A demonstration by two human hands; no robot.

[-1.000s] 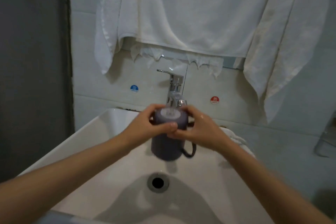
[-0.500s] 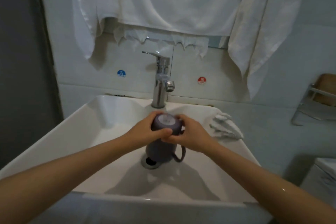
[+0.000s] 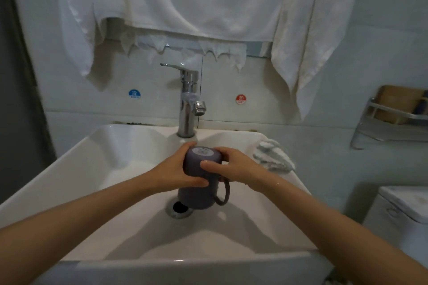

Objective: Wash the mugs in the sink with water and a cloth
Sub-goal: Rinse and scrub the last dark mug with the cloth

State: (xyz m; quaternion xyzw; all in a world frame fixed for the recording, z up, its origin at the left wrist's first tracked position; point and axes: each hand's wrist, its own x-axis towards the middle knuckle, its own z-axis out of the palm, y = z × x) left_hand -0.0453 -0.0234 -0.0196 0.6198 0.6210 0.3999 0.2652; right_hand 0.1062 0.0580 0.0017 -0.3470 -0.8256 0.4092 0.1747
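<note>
A purple mug point(image 3: 196, 194) is held upside down over the white sink point(image 3: 111, 169), its base up and its handle toward the right. My left hand point(image 3: 176, 173) grips its left side, thumb across the front. My right hand point(image 3: 234, 166) grips the right side near the base, thumb on the front. A crumpled white cloth point(image 3: 273, 157) lies on the sink's right rim, apart from both hands. The chrome faucet point(image 3: 188, 102) stands behind the mug; I see no water running.
The drain point(image 3: 179, 209) is just below the mug. White towels point(image 3: 185, 2) hang on the wall above the faucet. A metal wall shelf point(image 3: 391, 122) is at the right, and a white toilet tank point(image 3: 403, 213) sits at the lower right.
The mug and both hands have come down from under the faucet spout toward the basin. My right thumb has slid onto the mug's front, and my view has pulled back.
</note>
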